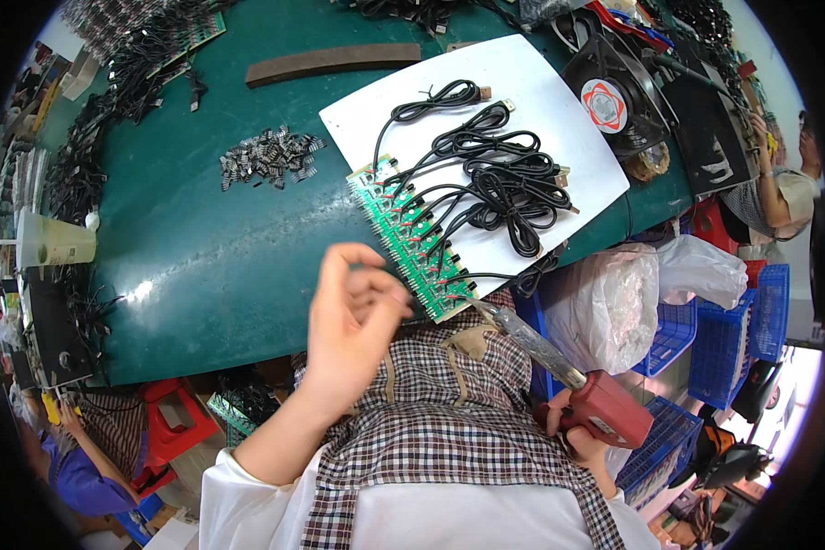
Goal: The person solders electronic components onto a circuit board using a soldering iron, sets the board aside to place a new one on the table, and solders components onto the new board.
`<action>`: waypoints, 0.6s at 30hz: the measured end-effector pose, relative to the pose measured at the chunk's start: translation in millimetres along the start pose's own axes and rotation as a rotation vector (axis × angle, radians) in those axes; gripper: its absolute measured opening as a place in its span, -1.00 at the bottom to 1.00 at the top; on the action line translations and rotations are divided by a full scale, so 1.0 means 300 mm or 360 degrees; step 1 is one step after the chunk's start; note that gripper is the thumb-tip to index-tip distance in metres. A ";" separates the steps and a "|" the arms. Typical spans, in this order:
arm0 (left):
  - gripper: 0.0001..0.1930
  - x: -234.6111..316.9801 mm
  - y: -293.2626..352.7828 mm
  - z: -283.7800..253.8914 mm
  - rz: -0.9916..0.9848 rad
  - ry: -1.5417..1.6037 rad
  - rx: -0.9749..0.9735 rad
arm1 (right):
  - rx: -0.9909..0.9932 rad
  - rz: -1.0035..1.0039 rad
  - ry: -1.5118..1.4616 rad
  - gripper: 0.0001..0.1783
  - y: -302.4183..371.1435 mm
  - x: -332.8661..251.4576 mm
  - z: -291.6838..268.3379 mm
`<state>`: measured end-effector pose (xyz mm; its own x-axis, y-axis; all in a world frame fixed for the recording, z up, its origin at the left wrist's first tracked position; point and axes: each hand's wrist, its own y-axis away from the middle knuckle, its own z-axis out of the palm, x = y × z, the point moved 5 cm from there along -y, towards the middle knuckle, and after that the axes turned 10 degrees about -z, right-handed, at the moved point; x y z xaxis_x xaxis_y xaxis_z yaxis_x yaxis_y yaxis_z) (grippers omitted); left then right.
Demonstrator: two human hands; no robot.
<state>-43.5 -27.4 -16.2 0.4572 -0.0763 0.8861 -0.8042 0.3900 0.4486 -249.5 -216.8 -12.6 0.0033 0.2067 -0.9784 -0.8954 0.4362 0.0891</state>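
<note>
My right hand [579, 433] is wrapped round the red handle of a soldering iron [536, 346]. Its metal tip reaches the near end of a strip of green circuit boards [411, 240], where red and black wire ends meet the boards. Several black USB cables [504, 179] run from the boards and lie coiled on a white sheet [564, 101]. Just left of the boards' near end is my left hand [350, 316], its fingers curled in toward the thumb. A small dark spot shows at its fingertips, too blurred to name.
On the green table [192, 234] lie a pile of small metal-and-black parts [270, 156] and a brown bar [333, 64]. A black fan [614, 92] stands at the right. Blue crates [720, 348] and a plastic bag [605, 307] sit beside me. Other people work at both sides.
</note>
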 end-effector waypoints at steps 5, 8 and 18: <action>-0.71 0.031 -0.045 -0.017 0.0058 -0.0027 0.0076 | -0.0049 0.0000 0.0337 -0.40 0.005 0.004 -0.017; -0.69 0.029 -0.068 -0.015 0.0076 0.0014 0.0110 | -0.0128 0.0184 0.0282 -0.35 -0.006 0.006 0.000; -0.66 0.020 -0.090 -0.008 0.0127 0.0082 0.0106 | -0.0312 0.0016 0.0808 -0.32 0.016 0.027 -0.050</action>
<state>-18.1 -36.1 -23.2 0.4085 0.0001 0.9128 -0.8613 0.3312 0.3854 -260.6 -226.2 -23.0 -0.1780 -0.2599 -0.9491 -0.9606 0.2551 0.1103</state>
